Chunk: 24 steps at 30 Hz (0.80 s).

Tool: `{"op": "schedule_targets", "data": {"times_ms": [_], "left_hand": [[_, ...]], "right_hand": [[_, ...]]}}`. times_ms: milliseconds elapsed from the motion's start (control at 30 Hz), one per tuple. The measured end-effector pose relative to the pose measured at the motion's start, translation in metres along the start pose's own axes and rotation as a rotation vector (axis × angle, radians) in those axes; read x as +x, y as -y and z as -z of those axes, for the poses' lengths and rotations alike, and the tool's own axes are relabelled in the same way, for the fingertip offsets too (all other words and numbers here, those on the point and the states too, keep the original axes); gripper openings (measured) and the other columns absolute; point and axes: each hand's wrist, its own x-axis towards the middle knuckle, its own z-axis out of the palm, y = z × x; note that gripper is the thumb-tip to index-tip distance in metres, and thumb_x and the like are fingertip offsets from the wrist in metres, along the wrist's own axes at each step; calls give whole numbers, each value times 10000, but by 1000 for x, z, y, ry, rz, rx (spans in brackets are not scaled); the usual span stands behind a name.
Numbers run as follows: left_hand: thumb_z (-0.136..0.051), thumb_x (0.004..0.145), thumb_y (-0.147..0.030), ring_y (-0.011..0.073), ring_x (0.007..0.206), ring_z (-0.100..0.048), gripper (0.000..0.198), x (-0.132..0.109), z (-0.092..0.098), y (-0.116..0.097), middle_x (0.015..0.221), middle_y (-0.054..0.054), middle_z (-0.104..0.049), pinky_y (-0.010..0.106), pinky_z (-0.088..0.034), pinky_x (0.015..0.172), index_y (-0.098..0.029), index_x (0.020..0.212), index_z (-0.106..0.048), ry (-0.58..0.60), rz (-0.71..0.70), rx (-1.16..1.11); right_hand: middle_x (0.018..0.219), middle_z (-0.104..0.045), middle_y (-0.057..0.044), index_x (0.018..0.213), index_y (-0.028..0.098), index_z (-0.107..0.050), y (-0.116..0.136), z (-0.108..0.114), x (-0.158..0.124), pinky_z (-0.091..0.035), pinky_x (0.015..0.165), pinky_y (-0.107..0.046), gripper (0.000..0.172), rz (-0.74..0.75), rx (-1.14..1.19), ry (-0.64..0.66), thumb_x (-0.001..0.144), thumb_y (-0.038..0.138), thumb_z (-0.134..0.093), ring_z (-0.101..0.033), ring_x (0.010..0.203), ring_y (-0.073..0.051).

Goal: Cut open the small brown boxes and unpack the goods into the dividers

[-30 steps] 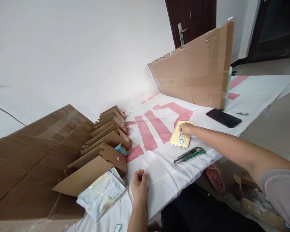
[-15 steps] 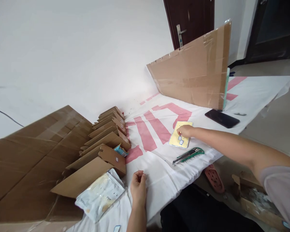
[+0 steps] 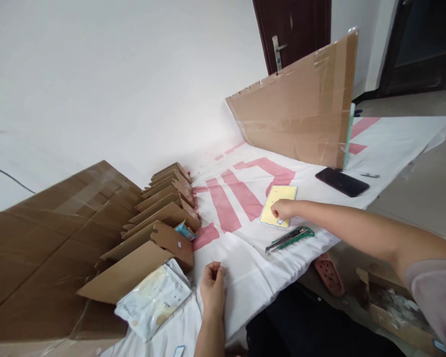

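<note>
Right hand (image 3: 282,210) with grip bunched narrow over a yellow card (image 3: 282,192), flat on the cloth-covered tabletop (image 3: 245,267); contents of the pinch hidden, so cannot tell. Small white label (image 3: 280,221) just below. Left hand (image 3: 212,287) loosely curled, well apart from the card, contents also hidden. For good control, steady the card's edge, press lightly, stay clear of the green utility knife (image 3: 290,239) nearby. Farther left, a row of cardboard bins (image 3: 171,240), blue packet (image 3: 186,231) poking from one, white pouch (image 3: 154,300) before the nearest. On the floor, right, a cardboard box (image 3: 394,325) holding crumpled clear plastic (image 3: 403,305).
</note>
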Motion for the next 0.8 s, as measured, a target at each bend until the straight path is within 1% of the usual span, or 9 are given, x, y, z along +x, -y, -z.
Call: {"op": "schedule_targets", "data": {"times_ms": [133,233,433,533,633,800], "left_hand": [[-603,660,-474,175,668,-564,339,-1,1,-1,696,-11,-608,313,-434,671,-205,865,-603,-7,2,6],[-607,656,-473,175,672,-566,335,0,1,0,702,-11,-615,316,-429,677,-207,859,-609,-13,-2,9],[-612,656,-472,170,648,-570,338,1,1,1,683,-11,-618,310,-426,650,-201,859,-614,-11,-12,-2],[-618,656,-472,170,645,-569,340,1,0,1,681,-9,-621,312,-432,650,-199,859,-617,-17,-13,-9],[-629,653,-470,169,647,-569,332,1,0,0,675,-9,-616,309,-435,648,-202,847,-616,-22,-11,-20],[-639,642,-464,155,627,-553,323,0,-1,0,662,-21,-590,291,-418,627,-203,830,-610,-22,-8,-41]], "right_hand": [[921,-724,-111,865,110,-722,8,3,3,-394,647,-275,260,-51,-53,47,628,53,-632,-622,812,-230],[929,-723,-118,864,104,-720,12,9,4,-400,660,-285,277,-67,-71,56,609,44,-633,-624,836,-247],[1064,-705,-73,1008,161,-683,2,23,4,-406,640,-230,352,-98,-35,2,674,70,-621,-638,906,-202],[1021,-704,-63,986,172,-673,-2,22,3,-403,611,-229,350,-107,-23,11,640,138,-713,-640,881,-207],[969,-699,-41,968,177,-666,-4,16,3,-399,585,-227,419,-87,-5,53,569,192,-796,-640,845,-204],[1001,-683,-48,1020,165,-644,-7,9,6,-399,582,-229,480,-79,-3,57,564,179,-795,-637,854,-206]]}}
